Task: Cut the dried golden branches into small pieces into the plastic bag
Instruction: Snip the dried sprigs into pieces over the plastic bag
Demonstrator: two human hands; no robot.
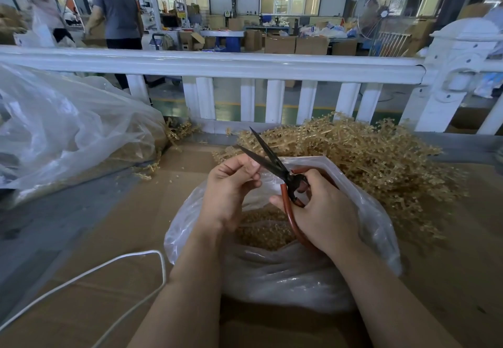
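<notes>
My right hand [324, 209] grips the red handles of black scissors [268, 156], whose blades stand apart and point up and to the left. My left hand [231, 184] hovers beside the blades with curled fingers, thumb pressed to forefinger; whether it pinches a scrap I cannot tell. Both hands are over an open clear plastic bag [375, 217] that holds small golden cut pieces [265, 229]. A heap of dried golden branches [362, 154] lies behind and to the right of the bag.
Flat brown cardboard [136, 239] covers the work surface. A big clear bag [62, 130] with more golden material lies at left. A white cord [109, 263] loops at lower left. A white railing [245, 67] runs behind; people and boxes stand beyond it.
</notes>
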